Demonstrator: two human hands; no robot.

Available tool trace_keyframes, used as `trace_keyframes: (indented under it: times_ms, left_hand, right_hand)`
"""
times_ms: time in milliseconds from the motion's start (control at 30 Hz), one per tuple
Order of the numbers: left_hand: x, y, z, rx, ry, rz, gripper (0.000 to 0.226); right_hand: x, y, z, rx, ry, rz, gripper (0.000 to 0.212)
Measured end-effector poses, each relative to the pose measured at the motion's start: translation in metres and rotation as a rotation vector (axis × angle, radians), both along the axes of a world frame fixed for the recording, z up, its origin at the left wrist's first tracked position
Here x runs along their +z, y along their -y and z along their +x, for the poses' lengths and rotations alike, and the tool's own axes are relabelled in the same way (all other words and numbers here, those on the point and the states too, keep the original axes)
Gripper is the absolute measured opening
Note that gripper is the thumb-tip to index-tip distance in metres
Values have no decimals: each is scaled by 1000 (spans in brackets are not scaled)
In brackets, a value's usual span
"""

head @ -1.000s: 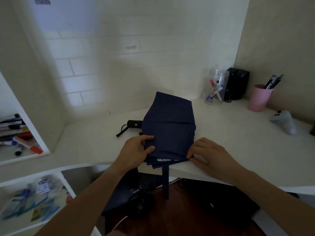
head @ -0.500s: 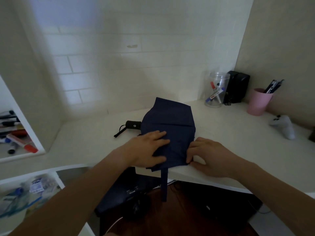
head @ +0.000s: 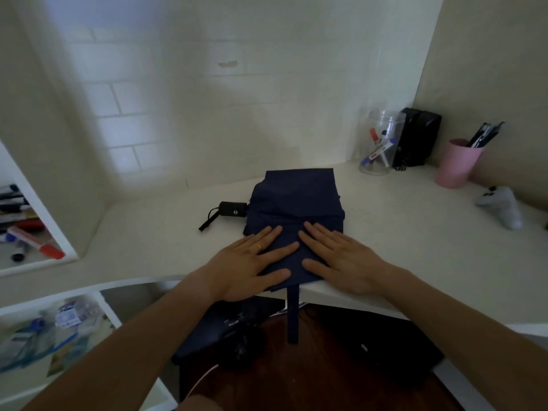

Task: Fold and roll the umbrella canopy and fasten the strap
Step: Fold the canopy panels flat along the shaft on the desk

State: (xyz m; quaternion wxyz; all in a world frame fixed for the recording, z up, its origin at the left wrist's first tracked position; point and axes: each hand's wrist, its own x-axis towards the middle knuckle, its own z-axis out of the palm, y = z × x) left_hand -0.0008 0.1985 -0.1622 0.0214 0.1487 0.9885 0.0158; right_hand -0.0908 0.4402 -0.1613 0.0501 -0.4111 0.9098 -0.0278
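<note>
Umbrella canopy of dark navy fabric [head: 296, 203], folded into a flat, roughly rectangular stack of pleats, lies on the pale worktop [head: 415, 232] with its near edge at the worktop's front lip, probably so the pleats can be squared against a hard surface before rolling. Both hands lie flat on the near part of the cloth, fingers straight and spread. The left hand [head: 249, 262], wearing a thin gold ring [head: 259, 246], covers the near left portion; the right hand [head: 335, 259] covers the near right portion, and their fingertips come close together over the middle. This looks like a pressing or smoothing hold, meant to keep the layers from springing apart.

A narrow navy fastening strap [head: 293, 315] hangs straight down past the worktop's edge, free of the folds, so it should be easy to reach once the roll is made. The umbrella's black cylindrical handle [head: 233, 209], with its black wrist loop [head: 209, 219], sticks out to the left of the canopy and rests on the worktop.

By my judgement the folding is largely done, while rolling and fastening are not yet begun.
</note>
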Motion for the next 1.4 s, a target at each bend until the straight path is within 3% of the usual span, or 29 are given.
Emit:
trace_keyframes:
  times_ms: [167,200,267,333,400,533,667,833,967,1100,1200,1300,1400]
  left_hand:
    - [-5,9,4,-2,-56,37,61]
    - [-8,9,4,-8,-81,40,61]
    - [-11,8,5,-11,-123,42,60]
    - [-12,8,5,-13,-145,42,60]
    - [-12,8,7,-11,-157,46,60]
    - [-12,7,7,-15,-171,54,60]
    - [-12,8,6,-20,-170,53,60]
    - [-12,8,7,-8,-168,56,61]
    - [-12,7,8,4,-174,65,62]
    - [-9,8,10,10,-182,137,64]
    - [-5,6,15,73,-208,310,71]
    - [-7,2,23,233,-453,475,73]
    - [-2,-10,26,431,-532,845,57]
  right_hand:
    - [20,-32,2,-56,44,-11,67]
    - [28,-30,0,-102,31,-125,63]
    - [48,-14,-12,-237,-26,-564,45]
    - [68,4,-37,-433,-32,-853,43]
    - [82,18,-63,-585,148,-892,56]
    - [89,34,-98,-662,746,-1176,70]
    - [98,35,-108,-626,885,-1321,71]
    - [111,11,-53,-379,805,-1362,60]
    - [80,-11,9,-219,527,-1209,44]
    - [26,-23,29,-208,302,-1066,29]
    - [4,-29,25,-253,331,-1090,26]
    - [-4,-28,23,-241,283,-1048,25]
    - [-7,-27,24,-248,257,-1006,23]
